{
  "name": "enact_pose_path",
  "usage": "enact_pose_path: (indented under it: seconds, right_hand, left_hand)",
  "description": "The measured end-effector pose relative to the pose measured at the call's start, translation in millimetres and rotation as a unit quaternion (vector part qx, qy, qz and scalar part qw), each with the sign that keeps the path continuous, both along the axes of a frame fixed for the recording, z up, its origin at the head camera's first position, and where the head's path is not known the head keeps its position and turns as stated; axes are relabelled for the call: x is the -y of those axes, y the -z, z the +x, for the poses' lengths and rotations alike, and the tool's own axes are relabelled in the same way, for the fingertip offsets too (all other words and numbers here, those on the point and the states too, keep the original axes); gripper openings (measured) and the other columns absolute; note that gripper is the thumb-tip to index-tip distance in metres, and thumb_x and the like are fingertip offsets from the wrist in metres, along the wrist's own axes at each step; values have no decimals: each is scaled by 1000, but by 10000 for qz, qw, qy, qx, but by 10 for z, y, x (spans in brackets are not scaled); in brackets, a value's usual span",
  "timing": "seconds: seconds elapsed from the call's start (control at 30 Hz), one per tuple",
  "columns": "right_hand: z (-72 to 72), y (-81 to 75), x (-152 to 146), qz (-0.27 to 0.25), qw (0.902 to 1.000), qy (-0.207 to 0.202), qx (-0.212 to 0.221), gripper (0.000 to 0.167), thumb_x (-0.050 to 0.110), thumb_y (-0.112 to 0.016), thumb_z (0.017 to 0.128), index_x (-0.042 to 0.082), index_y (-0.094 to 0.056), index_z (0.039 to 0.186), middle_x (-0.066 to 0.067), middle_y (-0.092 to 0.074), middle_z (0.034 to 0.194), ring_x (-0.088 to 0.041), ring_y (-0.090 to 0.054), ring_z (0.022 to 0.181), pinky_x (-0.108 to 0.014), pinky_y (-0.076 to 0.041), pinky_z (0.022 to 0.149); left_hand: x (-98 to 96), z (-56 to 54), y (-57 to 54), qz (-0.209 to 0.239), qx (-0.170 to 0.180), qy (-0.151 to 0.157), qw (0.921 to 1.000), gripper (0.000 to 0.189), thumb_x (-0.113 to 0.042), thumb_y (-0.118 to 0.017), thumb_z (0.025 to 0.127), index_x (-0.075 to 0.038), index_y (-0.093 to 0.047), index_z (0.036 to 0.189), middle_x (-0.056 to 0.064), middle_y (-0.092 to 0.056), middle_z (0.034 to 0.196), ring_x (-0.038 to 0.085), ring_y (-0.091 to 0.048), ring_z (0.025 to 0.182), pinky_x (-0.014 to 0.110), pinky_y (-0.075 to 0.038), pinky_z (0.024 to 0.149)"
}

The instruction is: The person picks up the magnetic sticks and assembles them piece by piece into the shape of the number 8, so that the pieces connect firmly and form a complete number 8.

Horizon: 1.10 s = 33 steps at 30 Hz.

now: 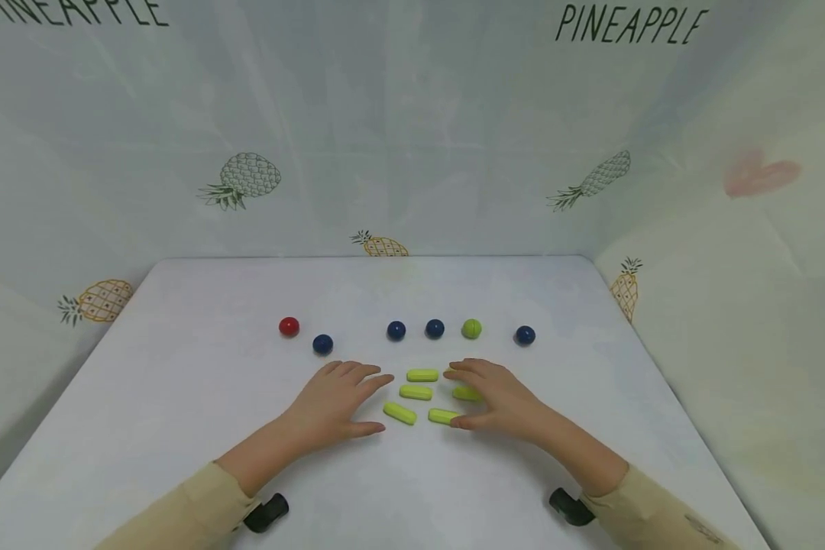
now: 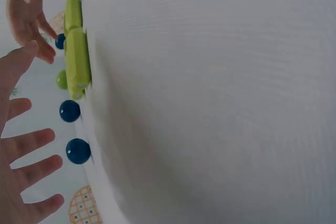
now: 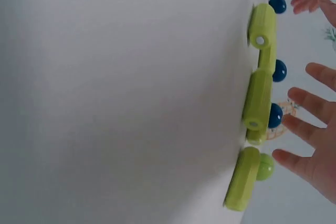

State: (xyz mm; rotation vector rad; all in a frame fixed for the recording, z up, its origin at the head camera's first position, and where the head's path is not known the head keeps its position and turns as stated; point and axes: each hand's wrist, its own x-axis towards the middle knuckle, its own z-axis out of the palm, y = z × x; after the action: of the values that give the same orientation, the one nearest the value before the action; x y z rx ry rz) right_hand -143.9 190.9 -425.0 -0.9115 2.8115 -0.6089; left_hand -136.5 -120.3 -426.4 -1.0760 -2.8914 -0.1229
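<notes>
Several short yellow-green rods [image 1: 415, 392] lie in a loose cluster on the white table. My left hand [image 1: 330, 405] hovers just left of them, fingers spread and holding nothing. Over the cluster's right side is my right hand [image 1: 498, 401], its fingers apart and partly covering the rods there. In the right wrist view, a rod [image 3: 243, 179] lies close to the little finger, and the grooved sides and round ends of the rods show. The left wrist view has the rods [image 2: 79, 59] beyond the left thumb.
Behind the rods runs an uneven row of small balls: a red ball [image 1: 289, 327], several dark blue balls [image 1: 396, 331] and a green ball [image 1: 471, 328]. A pineapple-print curtain [image 1: 412, 153] hangs past the table's far edge. Black wrist devices [image 1: 266, 513] sit near both sleeves.
</notes>
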Motion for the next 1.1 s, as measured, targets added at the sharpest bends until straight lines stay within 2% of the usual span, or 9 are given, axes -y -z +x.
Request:
enact_pose_path:
  seconds: [0.13, 0.5, 0.63, 0.9, 1.1]
  right_hand:
    - [-1, 5, 63, -11, 9999, -114, -10, 64, 51, -73, 82, 20, -56, 136, 1, -50, 141, -23, -43, 131, -48, -36, 105]
    - [-15, 40, 251, 201, 9988, -451, -50, 46, 36, -77, 84, 19, -65, 124, 5, -62, 121, -18, -55, 116, -42, -43, 98]
    - [-27, 39, 305, 366, 9981, -495, -46, 43, 34, -77, 84, 19, -66, 123, 6, -63, 118, -17, -56, 113, -40, -44, 97]
    - [-63, 40, 375, 439, 9974, -539, -168, 35, 33, -80, 81, 20, -71, 112, 10, -62, 102, -10, -55, 93, -33, -47, 84]
    - [-91, 37, 411, 460, 9977, -506, -10, 34, 31, -81, 80, 19, -72, 110, 10, -62, 100, -10, -56, 95, -36, -46, 88]
  left_hand:
    - [-45, -23, 39, 72, 137, 76, 9999, 69, -60, -68, 82, -22, -54, 138, 0, -55, 133, 22, -49, 123, 48, -38, 103]
    - [-161, -76, 102, 49, 472, 123, 9988, 57, -56, -72, 81, -21, -64, 126, -3, -63, 111, 18, -55, 104, 41, -47, 90]
    - [-198, -102, 123, 45, 625, 83, 9980, 53, -53, -74, 80, -21, -66, 122, -4, -63, 106, 16, -55, 99, 37, -48, 85]
    - [-242, -164, 161, 77, 728, 86, 9973, 40, -42, -78, 81, -21, -70, 113, -8, -62, 97, 13, -55, 92, 34, -49, 82]
    - [-256, -190, 173, 133, 844, 148, 9962, 30, -36, -78, 82, -20, -70, 107, -10, -60, 88, 11, -52, 85, 31, -47, 76]
